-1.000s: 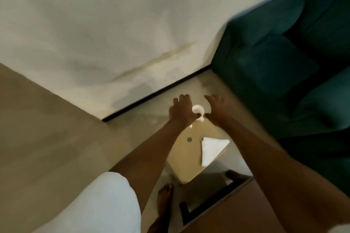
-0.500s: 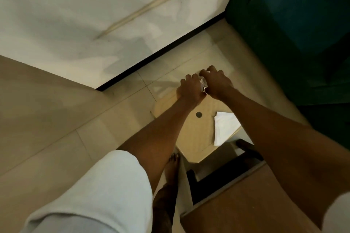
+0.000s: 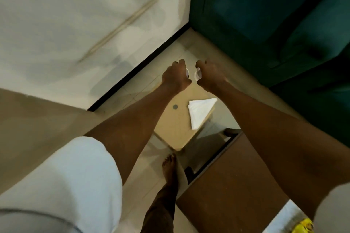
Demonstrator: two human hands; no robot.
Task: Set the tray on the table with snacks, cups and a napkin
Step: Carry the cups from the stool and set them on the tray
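A small light wooden table [image 3: 176,126] stands on the tiled floor below me. A folded white napkin [image 3: 200,111] lies at its right side, and a small dark round spot [image 3: 175,106] marks its middle. Above the table's far end, my left hand [image 3: 175,77] is closed around a small white cup [image 3: 187,72], of which only the rim shows. My right hand [image 3: 210,76] holds a second small white cup [image 3: 198,75] a little apart from the first. No tray or snacks are clearly in view.
A dark green sofa [image 3: 274,24] fills the right side. A white wall [image 3: 75,24] with a black skirting runs on the left. A brown wooden surface [image 3: 236,185] sits at the lower right, with something yellow [image 3: 303,227] at the corner. My bare foot [image 3: 169,168] stands by the table.
My hands were pressed together around the white cups half a second ago; now they have drawn apart, each holding one cup. The view has shifted slightly.
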